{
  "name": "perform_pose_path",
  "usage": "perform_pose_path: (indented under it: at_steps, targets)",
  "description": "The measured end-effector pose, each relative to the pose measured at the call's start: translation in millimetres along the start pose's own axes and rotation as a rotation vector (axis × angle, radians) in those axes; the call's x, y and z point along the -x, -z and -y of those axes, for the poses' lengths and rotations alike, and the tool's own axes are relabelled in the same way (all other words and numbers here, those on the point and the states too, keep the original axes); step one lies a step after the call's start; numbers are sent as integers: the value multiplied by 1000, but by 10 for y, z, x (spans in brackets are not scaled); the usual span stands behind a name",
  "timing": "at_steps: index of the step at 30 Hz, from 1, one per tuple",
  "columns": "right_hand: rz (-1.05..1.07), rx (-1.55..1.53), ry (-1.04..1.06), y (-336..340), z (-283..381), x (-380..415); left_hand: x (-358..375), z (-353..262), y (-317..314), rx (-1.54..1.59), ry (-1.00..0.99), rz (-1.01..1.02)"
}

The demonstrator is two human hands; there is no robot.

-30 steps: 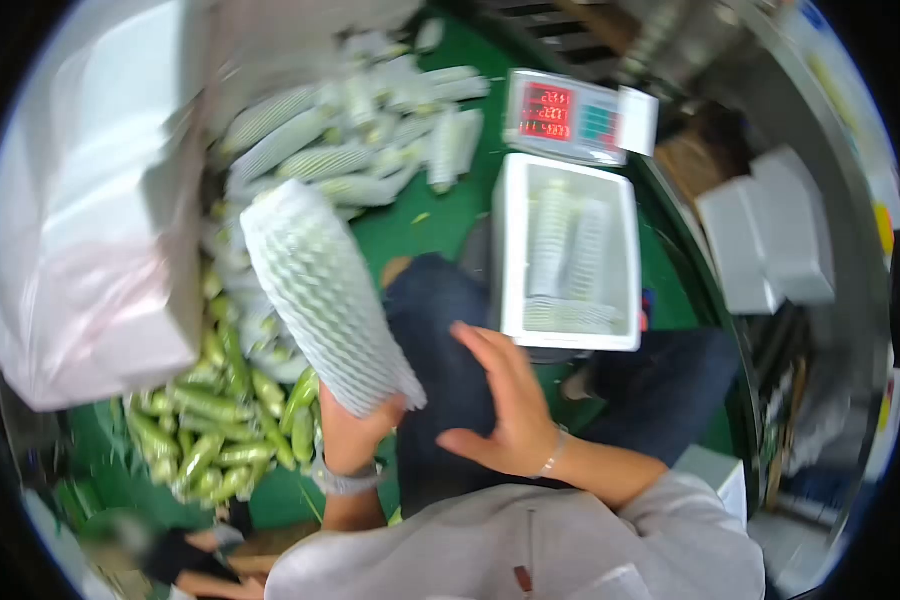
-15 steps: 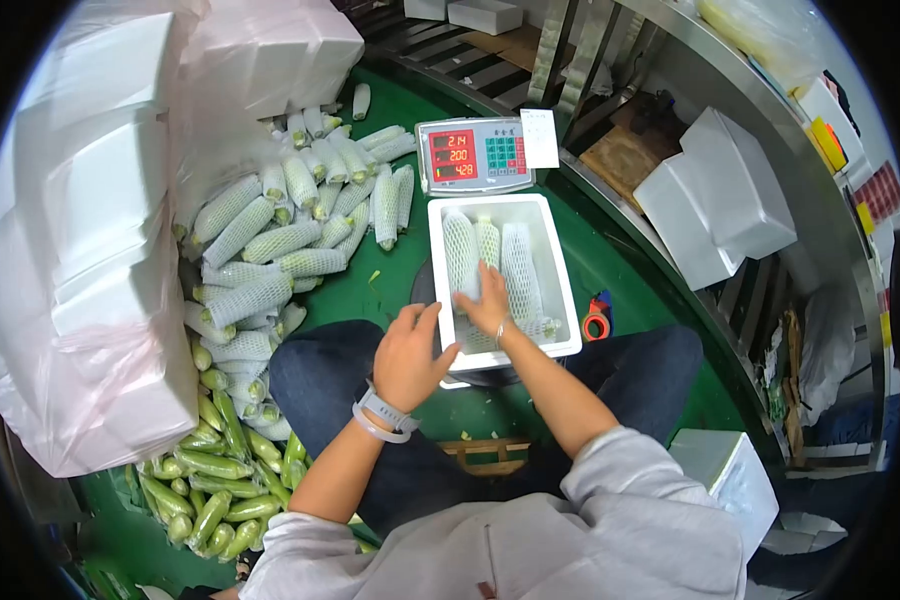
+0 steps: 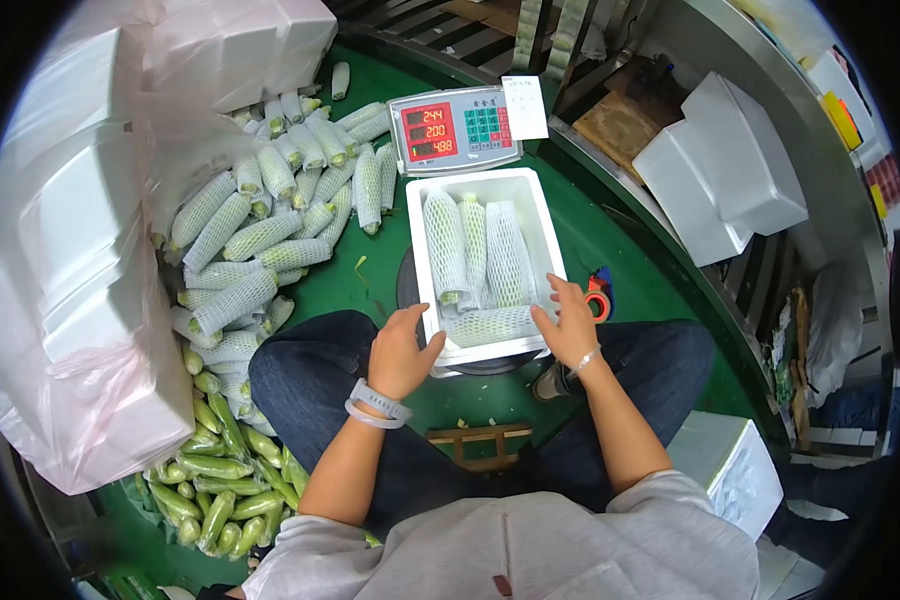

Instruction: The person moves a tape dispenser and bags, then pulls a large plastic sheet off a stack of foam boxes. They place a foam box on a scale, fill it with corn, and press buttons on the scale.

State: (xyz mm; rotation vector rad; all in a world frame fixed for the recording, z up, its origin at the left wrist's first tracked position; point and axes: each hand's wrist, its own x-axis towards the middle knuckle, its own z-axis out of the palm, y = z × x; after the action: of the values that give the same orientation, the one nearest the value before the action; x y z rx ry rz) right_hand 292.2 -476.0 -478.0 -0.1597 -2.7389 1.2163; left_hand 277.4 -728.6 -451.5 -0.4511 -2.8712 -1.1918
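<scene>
A white foam box (image 3: 545, 235) rests on the round dark platform of a scale. Inside it, several long green vegetables (image 3: 445, 240) in white foam net sleeves stand lengthwise, and one sleeved vegetable (image 3: 490, 326) lies crosswise at the near end. My left hand (image 3: 400, 350) is beside the box's near left corner, fingers apart, holding nothing. On the opposite side my right hand (image 3: 568, 325) is open at the right rim, its thumb over the edge. The scale's display panel (image 3: 455, 130), with lit red digits, stands behind the box.
A heap of net-sleeved vegetables (image 3: 260, 230) lies to the left, with plastic-wrapped green ones (image 3: 220, 490) nearer. Stacked foam boxes (image 3: 80, 240) under film rise at far left. An orange tape roll (image 3: 597, 300) sits right of the box; more foam boxes (image 3: 720, 180) are beyond.
My right hand has come out of the box to its right rim. The crosswise vegetable is now uncovered. The top red reading went from 2.14 to 2.44, and the view has shifted.
</scene>
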Motion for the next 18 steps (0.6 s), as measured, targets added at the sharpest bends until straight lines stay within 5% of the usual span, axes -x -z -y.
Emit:
perform_pose_path:
  at_steps: [5,10,13,16,18]
  targets:
    - [152,282,45,-311,-127,-517,-1,-44,-72,43,129,22]
    - [577,424,-531,-753,-244,-985,-84,-95,-276,267,284,141]
    - [382,491,-522,-1001,-325,-952,-226,4,-824,486,351,114]
    - [343,462,-571,-973,-406,-991,-657,500,-1548,586,839,192]
    - [316,406,-550,-914,-478,-982,-874,553,-1737,478,965,121]
